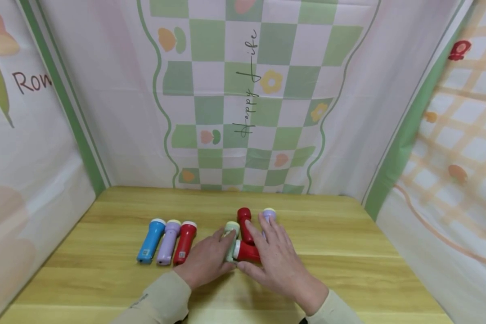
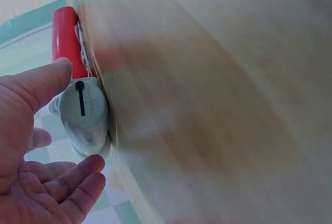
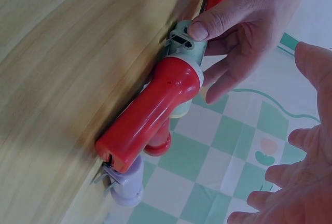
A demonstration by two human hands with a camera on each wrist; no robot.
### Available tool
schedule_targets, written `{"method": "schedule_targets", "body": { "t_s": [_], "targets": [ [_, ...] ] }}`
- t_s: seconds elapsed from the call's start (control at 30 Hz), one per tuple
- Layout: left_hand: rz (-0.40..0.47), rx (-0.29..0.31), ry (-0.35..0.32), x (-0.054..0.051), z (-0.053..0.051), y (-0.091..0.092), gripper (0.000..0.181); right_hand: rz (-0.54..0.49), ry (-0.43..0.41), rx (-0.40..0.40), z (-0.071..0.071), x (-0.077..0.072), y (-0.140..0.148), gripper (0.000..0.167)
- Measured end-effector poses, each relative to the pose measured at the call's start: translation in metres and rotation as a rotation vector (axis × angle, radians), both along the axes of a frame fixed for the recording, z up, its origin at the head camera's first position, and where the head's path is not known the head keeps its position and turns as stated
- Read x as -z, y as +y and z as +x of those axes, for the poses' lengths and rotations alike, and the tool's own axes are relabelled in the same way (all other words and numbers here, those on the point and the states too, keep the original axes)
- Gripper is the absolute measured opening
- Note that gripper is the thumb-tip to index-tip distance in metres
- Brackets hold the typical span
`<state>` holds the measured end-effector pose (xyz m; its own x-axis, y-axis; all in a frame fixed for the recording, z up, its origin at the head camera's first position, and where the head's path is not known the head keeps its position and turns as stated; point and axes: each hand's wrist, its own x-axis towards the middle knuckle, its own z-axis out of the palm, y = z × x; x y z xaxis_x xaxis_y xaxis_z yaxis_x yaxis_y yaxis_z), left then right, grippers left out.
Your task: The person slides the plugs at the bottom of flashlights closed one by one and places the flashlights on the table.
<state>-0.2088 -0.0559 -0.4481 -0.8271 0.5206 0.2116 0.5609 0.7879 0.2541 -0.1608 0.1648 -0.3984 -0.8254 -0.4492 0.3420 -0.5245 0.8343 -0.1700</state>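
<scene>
My left hand (image 1: 208,261) is at a pale green flashlight (image 1: 231,226), its thumb on one side and its loosely spread fingers on the other. In the left wrist view, a gap shows between the fingers and the flashlight's butt end (image 2: 84,105). Beside it lies a red flashlight (image 1: 248,252) turned sideways, its white-rimmed head near the green one. My right hand (image 1: 281,267) hovers above with fingers spread, holding nothing. Behind are another red flashlight (image 1: 244,220) and a purple flashlight (image 1: 269,213), partly hidden by the right hand.
Left of my hands, blue (image 1: 150,243), purple (image 1: 169,245) and red (image 1: 185,245) flashlights lie side by side, heads away from me. The wooden table (image 1: 348,252) is bordered by printed cloth (image 1: 243,90) at the back and both sides.
</scene>
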Motion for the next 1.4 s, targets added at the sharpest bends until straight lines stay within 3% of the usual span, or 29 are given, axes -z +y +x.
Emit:
{"method": "schedule_targets", "body": {
  "t_s": [0.5,0.67,0.83,1.2,1.4],
  "targets": [
    [0.001,0.038,0.076,0.0035,-0.0047,0.0025,0.079,0.004,-0.033,0.021,-0.0008,0.0031,-0.0023,0.088],
    [0.002,0.046,0.096,0.0039,-0.0051,0.0029,0.077,0.018,-0.089,0.034,-0.0009,0.0037,-0.0028,0.088],
    [-0.007,0.046,0.072,0.0037,-0.0054,0.0031,0.074,0.033,-0.13,0.039,-0.0012,0.0053,-0.0027,0.088],
    [-0.026,0.041,0.038,0.0022,-0.0048,0.0027,0.07,0.02,-0.115,0.029,-0.0019,0.0077,-0.0025,0.088],
    [-0.013,0.051,0.053,0.0032,-0.0043,0.0014,0.065,0.019,-0.12,0.032,-0.0013,0.0073,-0.0026,0.087]
  ]
}}
